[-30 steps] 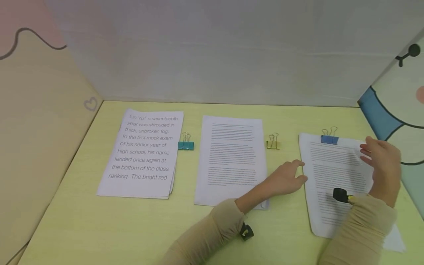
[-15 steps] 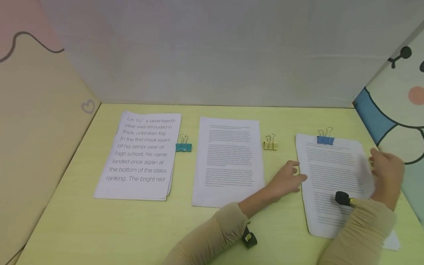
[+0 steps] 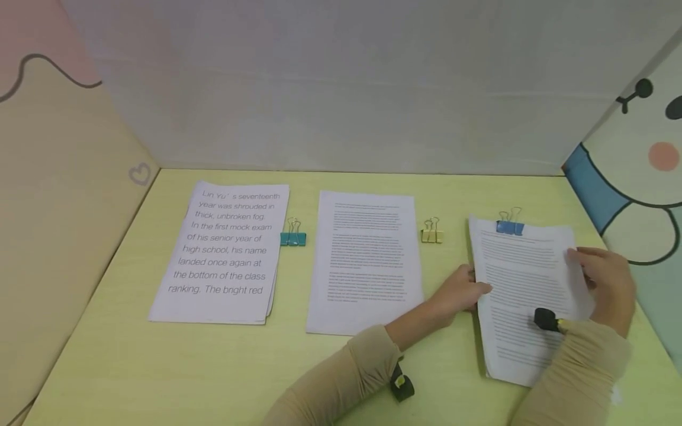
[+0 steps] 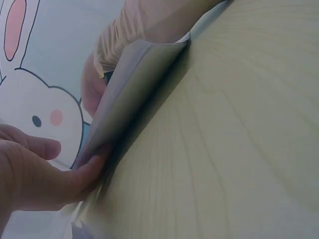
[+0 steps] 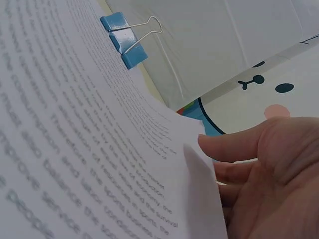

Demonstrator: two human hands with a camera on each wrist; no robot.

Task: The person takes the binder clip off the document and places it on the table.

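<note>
At the right of the table lies a printed paper stack (image 3: 522,307) with a blue binder clip (image 3: 510,228) on its top edge. My left hand (image 3: 453,296) grips the stack's left edge, thumb above it and fingertips tucked underneath, as the left wrist view shows. On the opposite side my right hand (image 3: 610,287) pinches the right edge. In the right wrist view its thumb (image 5: 232,142) presses the upper face near the corner, with the other fingers behind the sheets. The stack's left side is tilted up off the tabletop (image 4: 214,149). My right sleeve hides the stack's lower right part.
A second printed stack (image 3: 367,266) lies in the middle, a large-print stack (image 3: 224,254) at the left. Between them stands a teal binder clip (image 3: 293,239), and a yellow one (image 3: 432,235) is right of the middle stack. Walls (image 3: 362,89) enclose the back and sides.
My left hand has slid its fingers under the stack's left edge. My right hand has come down and in to the right edge. The clipped stack has lifted slightly and shifted left.
</note>
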